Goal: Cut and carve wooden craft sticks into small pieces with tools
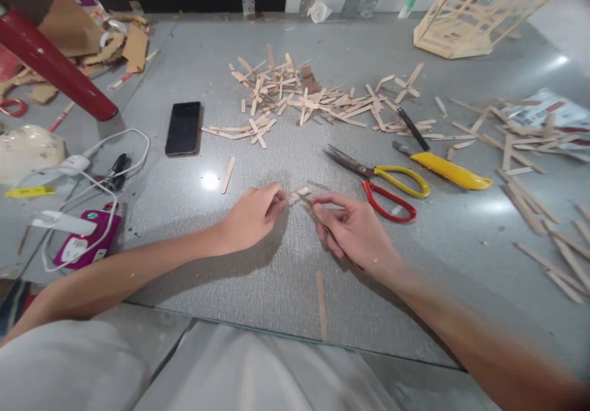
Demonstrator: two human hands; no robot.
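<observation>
Just left of the table's middle, my left hand (253, 217) is closed, its fingertips pinching a small pale wooden stick piece (298, 195). My right hand (353, 230) grips a slim, brownish metal tool (317, 214) that looks like tweezers. Its tip meets the wooden piece, or nearly so; I cannot tell which. A thin sliver (318, 185) lies just beyond the tip. To the right rest scissors (369, 171) with one yellow and one red handle, blades parted. A single craft stick (321, 303) lies near the front edge, and another (228, 174) beyond my left hand.
Craft sticks (332, 101) are heaped at the back, with more scattered right (530, 196). A yellow-handled cutter (452, 170) and black marker (413, 128) lie right. A phone (183, 128), purple power bank (94, 236) and white cable are left. A stick frame (454, 45) stands back right.
</observation>
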